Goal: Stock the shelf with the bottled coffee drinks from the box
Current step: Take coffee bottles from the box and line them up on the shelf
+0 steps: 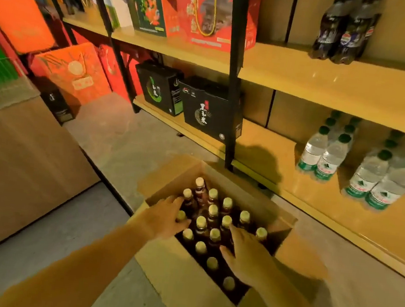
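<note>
Open cardboard box sits on the floor just beside the lower shelf, flaps folded out, with bare shelf board between the black upright post and the water bottle packs; upper shelf also mostly bare left of the cola bottles. Bottled coffee drinks stand upright in rows inside the box, pale caps up. Both arms reach down into it: left hand spread, fingers over caps on the box's left side, right hand spread, fingertips touching caps mid-box, neither closed on a bottle.
</note>
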### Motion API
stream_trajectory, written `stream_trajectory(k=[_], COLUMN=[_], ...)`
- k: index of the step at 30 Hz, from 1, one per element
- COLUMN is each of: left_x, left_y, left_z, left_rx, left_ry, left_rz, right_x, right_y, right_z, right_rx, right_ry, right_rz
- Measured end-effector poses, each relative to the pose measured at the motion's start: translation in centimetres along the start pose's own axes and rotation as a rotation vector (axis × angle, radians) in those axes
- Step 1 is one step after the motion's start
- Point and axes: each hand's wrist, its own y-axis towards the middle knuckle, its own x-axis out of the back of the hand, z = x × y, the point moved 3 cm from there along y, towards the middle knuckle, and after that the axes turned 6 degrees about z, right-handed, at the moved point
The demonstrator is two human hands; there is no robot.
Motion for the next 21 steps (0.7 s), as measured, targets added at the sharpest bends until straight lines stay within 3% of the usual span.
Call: stream_trajectory(k=[5,10,17,21], left_x=[-0.4,-3.6,-7.1,-8.4], left_y=[8.7,14.3,19.1,20.5], left_z=[3.7,2.9,1.1,1.7], left_rx=[-0.156,-0.285,-0.459,-0.478], left_ry=[0.034,0.018,0.154,0.165], left_rz=[0.211,0.370,0.587,0.610], right_x=[-4.1,-7.1,-9.9,-10.9], right_y=[3.5,5.8,8.5,10.0], right_z=[0.6,0.0,-1.6,-1.7], right_rx=[-0.286,-0.468,-0.541,-0.518], right_ry=[0.216,0.392,0.527,0.558], right_rz=[0.054,0.061,0.107,0.072])
